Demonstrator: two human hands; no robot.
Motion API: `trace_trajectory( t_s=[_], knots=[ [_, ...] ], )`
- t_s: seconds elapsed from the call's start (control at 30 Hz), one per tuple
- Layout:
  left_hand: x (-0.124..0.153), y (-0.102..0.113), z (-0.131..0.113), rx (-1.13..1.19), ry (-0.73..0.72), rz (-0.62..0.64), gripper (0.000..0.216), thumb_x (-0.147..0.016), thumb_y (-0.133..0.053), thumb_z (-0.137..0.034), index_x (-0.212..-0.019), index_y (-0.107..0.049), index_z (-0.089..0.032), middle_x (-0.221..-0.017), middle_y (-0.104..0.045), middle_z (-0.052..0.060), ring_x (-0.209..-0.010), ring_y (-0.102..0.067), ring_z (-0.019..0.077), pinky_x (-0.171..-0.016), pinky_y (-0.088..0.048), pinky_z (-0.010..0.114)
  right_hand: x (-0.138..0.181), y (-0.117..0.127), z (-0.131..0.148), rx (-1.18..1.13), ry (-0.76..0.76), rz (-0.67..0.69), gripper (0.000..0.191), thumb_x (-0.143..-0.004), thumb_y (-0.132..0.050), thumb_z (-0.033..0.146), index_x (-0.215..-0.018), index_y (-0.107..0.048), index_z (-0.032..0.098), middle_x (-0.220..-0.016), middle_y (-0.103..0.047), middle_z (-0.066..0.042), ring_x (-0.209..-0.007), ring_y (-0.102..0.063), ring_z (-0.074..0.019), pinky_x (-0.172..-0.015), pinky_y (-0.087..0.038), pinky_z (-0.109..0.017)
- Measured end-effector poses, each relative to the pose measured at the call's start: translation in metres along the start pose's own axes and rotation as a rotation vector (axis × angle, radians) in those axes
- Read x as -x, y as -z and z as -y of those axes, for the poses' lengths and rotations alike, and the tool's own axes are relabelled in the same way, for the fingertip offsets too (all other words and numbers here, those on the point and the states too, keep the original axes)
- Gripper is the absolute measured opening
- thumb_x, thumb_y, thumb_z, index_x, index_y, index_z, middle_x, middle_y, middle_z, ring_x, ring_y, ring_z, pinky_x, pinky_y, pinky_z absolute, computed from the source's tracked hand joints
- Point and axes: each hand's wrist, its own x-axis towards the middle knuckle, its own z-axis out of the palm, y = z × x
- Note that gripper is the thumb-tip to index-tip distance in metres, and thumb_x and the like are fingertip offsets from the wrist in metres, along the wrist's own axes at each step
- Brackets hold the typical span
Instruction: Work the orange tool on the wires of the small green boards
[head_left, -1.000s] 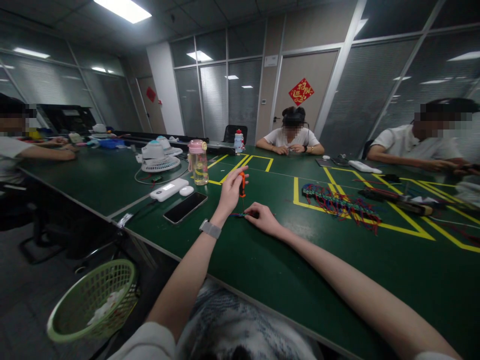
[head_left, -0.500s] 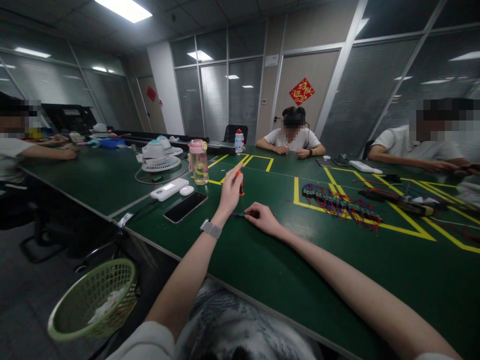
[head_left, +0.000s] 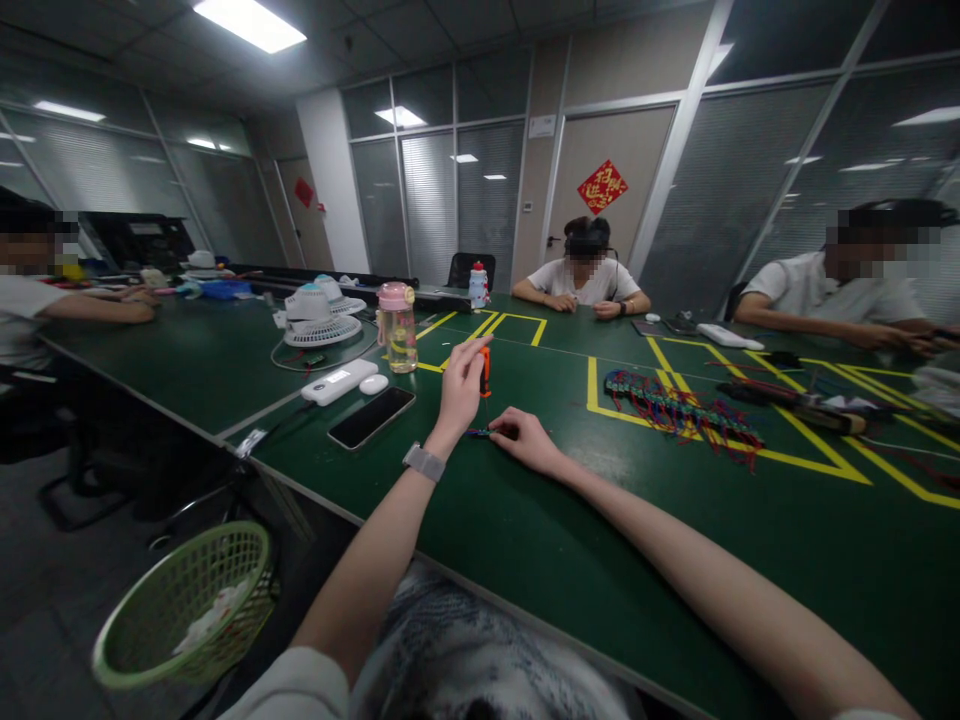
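Observation:
An orange-handled screwdriver (head_left: 486, 372) stands upright, its thin shaft pointing down at a small circuit board (head_left: 480, 433) on the green table. My left hand (head_left: 463, 385) is at its handle, fingers extended and pressed together, with the thumb side against it. The fingers partly cover the handle. On the right of the board, my right hand (head_left: 525, 438) pinches its edge and holds it against the tabletop. Fine wires show at the board's left end; my right fingertips hide part of the board.
Left of my hands are a phone (head_left: 372, 416), a white power strip (head_left: 339, 381), a pink-lidded bottle (head_left: 397, 330) and white fans (head_left: 322, 325). Rightward lies a row of wired circuit boards (head_left: 679, 408). A green basket (head_left: 112, 650) stands below the table edge. Several people sit around.
My left fingers have shifted slightly around the screwdriver handle, which now shows more plainly and stands more upright. My right hand stays on the board.

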Motion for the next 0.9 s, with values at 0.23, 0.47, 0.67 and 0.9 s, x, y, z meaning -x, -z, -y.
trace_trajectory(
  t_s=[0.23, 0.47, 0.67, 0.9],
  knots=[
    [-0.0019, 0.0022, 0.0004, -0.041, 0.007, -0.043, 0.027, -0.077, -0.064, -0.033, -0.101, -0.068, -0.021, -0.101, -0.058, 0.005, -0.088, -0.058, 0.0138, -0.075, -0.05, 0.024, -0.0005, -0.0013, -0.0022, -0.002, 0.003, -0.01, 0.012, -0.076, -0.061, 0.016, -0.085, -0.069, 0.015, -0.079, -0.057, -0.003, -0.07, -0.053, -0.013, -0.066, -0.044, -0.027],
    [-0.0032, 0.0025, 0.0008, 0.215, 0.147, 0.085, 0.035, -0.086, -0.05, -0.033, -0.119, -0.058, -0.021, -0.109, -0.062, 0.007, -0.086, -0.062, 0.0144, -0.073, -0.053, 0.028, -0.0006, -0.0004, -0.001, 0.004, -0.005, 0.002, 0.012, -0.076, -0.06, 0.017, -0.085, -0.068, 0.015, -0.079, -0.058, -0.004, -0.071, -0.053, -0.0137, -0.066, -0.044, -0.027],
    [-0.0035, 0.0047, 0.0012, -0.024, 0.028, -0.021, 0.025, -0.078, -0.063, -0.031, -0.101, -0.068, -0.022, -0.104, -0.058, 0.006, -0.093, -0.058, 0.0143, -0.078, -0.05, 0.024, -0.0003, -0.0006, -0.0001, 0.002, 0.002, -0.003, 0.012, -0.076, -0.06, 0.015, -0.085, -0.068, 0.016, -0.08, -0.059, -0.004, -0.072, -0.054, -0.0135, -0.066, -0.045, -0.027],
    [-0.0043, 0.0015, 0.0024, 0.283, 0.206, 0.097, 0.038, -0.086, -0.051, -0.031, -0.122, -0.056, -0.021, -0.115, -0.061, 0.008, -0.089, -0.063, 0.0156, -0.08, -0.052, 0.033, 0.0001, -0.001, -0.0013, -0.001, 0.001, -0.002, 0.011, -0.077, -0.06, 0.016, -0.085, -0.068, 0.015, -0.081, -0.059, -0.004, -0.072, -0.054, -0.0135, -0.067, -0.045, -0.027]
  ],
)
